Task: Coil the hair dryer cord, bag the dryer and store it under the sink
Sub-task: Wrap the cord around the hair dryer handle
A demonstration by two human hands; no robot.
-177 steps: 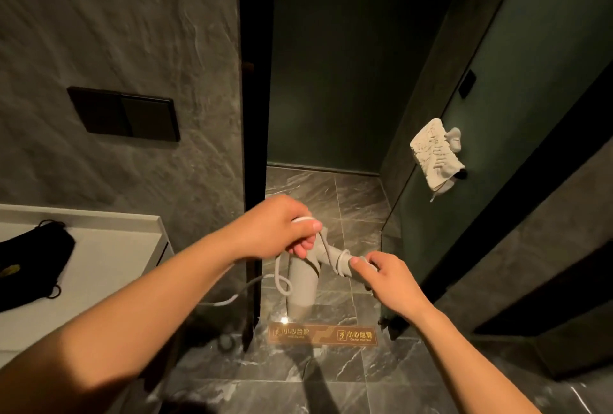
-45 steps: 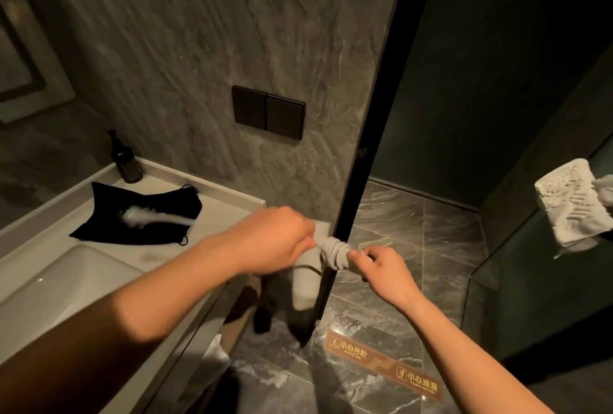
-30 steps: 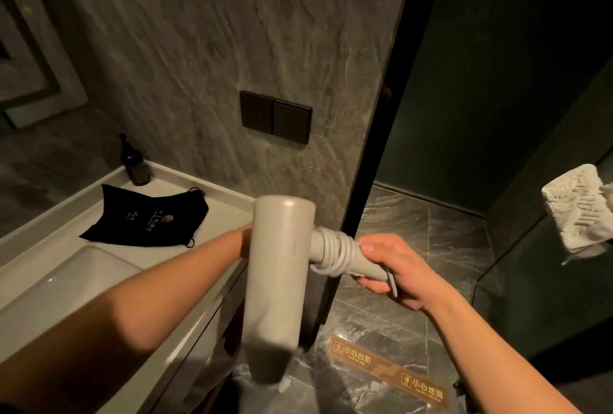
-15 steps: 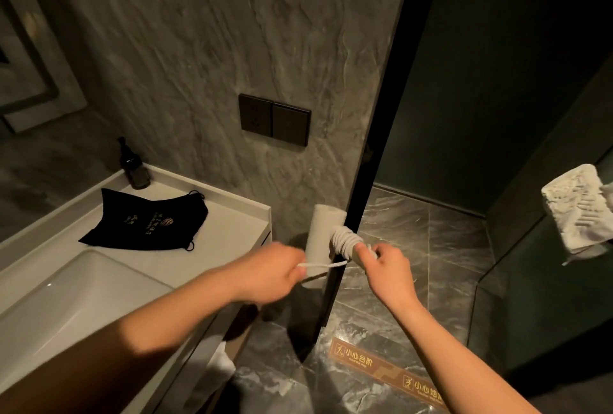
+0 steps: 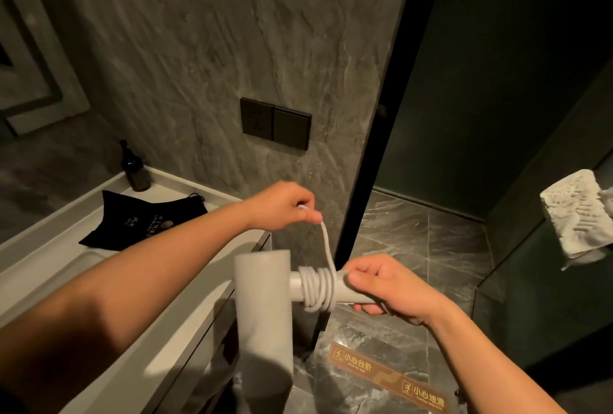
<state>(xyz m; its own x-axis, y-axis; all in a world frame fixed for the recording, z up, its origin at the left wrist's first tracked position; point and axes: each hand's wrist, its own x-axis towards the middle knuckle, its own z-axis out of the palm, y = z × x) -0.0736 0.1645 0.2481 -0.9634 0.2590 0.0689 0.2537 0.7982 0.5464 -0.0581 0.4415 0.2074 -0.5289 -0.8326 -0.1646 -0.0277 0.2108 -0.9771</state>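
The pale grey hair dryer (image 5: 263, 320) is hanging in mid-air in the near centre, barrel pointing down and handle sticking out to the right, just right of the white vanity counter (image 5: 199, 297). Its white cord (image 5: 316, 287) is sitting in several tight turns around the handle, next to the barrel, with a loose end rising up and to the left. The right hand (image 5: 386, 290) is clenching the handle just right of the coils, thumb lying against them. The left hand (image 5: 282, 209), higher and farther, is pinching the cord's free end between closed fingertips, keeping it taut. On the counter to the far left, a black drawstring bag (image 5: 146, 221) is lying flat, with a dark pump bottle (image 5: 134, 169) standing beyond it. A dark switch plate (image 5: 275, 123) is sitting on the stone wall, and a white towel (image 5: 577, 217) is hanging at the far right.
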